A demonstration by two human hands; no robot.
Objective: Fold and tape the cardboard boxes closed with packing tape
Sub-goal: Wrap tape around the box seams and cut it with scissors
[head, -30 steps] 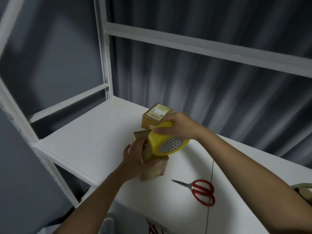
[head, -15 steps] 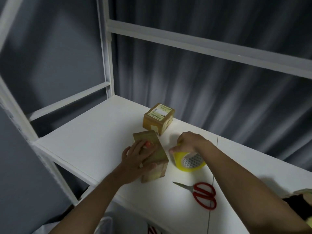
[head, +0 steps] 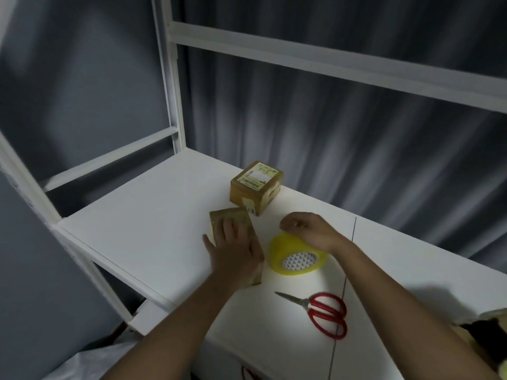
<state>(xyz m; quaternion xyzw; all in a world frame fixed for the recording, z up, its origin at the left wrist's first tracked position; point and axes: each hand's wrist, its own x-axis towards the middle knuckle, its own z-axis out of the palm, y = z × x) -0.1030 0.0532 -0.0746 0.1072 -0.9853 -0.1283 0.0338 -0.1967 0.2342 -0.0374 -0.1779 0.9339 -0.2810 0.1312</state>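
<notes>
A small brown cardboard box (head: pixel 229 216) lies on the white table (head: pixel 153 229). My left hand (head: pixel 233 250) presses flat on top of it, fingers straight. The yellow roll of packing tape (head: pixel 297 256) rests on the table just right of that box. My right hand (head: pixel 308 229) hovers just over the roll's far side with fingers loosely curled, and no grip on the roll shows. A second, closed box (head: pixel 256 187) with a shipping label stands behind. Any tape on the near box is hidden by my hand.
Red-handled scissors (head: pixel 326 314) lie on the table near its front edge, blades pointing left. A white shelf post (head: pixel 171 86) and crossbar rise behind the table's left end. Part of another cardboard item (head: pixel 491 322) shows at the right edge.
My right hand brought the tape roll down from above the box to the table on its right, then let go of it. My left hand flattened onto the box top.
</notes>
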